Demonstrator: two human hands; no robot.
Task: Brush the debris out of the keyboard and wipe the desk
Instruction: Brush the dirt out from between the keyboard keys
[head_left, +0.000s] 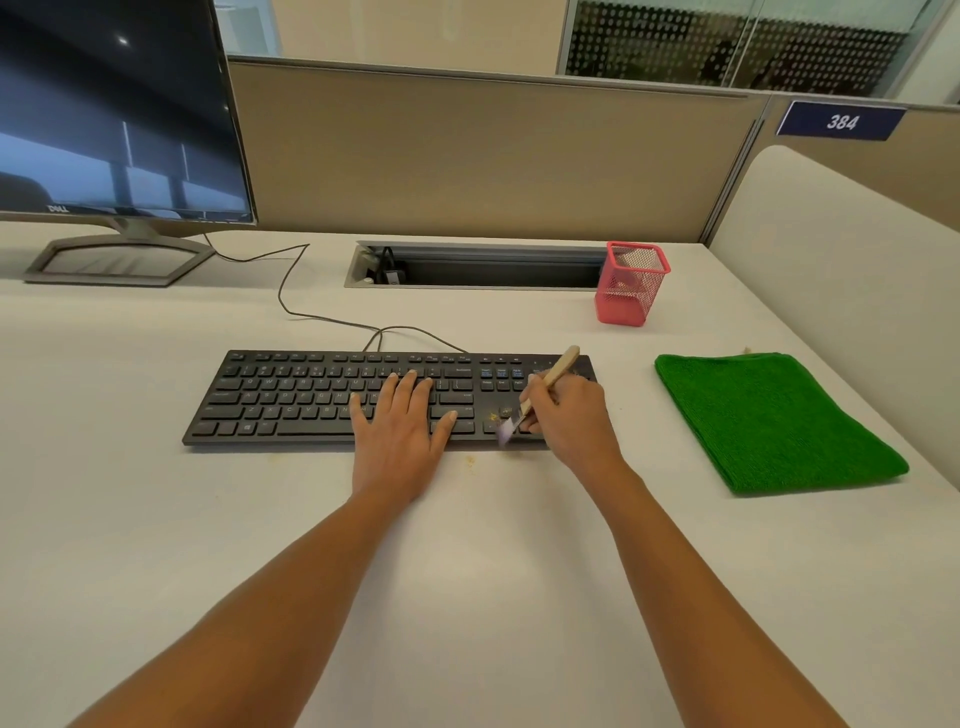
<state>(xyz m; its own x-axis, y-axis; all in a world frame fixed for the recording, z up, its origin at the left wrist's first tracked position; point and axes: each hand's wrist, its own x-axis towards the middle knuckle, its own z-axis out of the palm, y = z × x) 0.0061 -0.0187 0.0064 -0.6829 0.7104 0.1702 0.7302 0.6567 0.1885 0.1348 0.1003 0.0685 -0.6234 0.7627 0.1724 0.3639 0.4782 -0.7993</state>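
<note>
Black keyboard (291, 400): lay mid-desk (467, 571), cable trailing back.
Left hand (397, 441): flat on the keys, fingers spread, steadying the board.
Right hand (569, 415): fingers curled round the brush (556, 371), bristles on yellowish debris (493, 415) towards the keyboard's right end.
Risk: a hard flick could scatter crumbs under neighbouring keys or across the desk.
Pink mesh pot (631, 283): upright behind; contents unclear.
Green cloth (774, 421): folded, far right, well apart from both hands.

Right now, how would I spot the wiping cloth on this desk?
Start at the black keyboard in the middle of the white desk and look right. The cloth lies folded flat there, nearer the person than the pink mesh cup; it is the only green thing.
</note>
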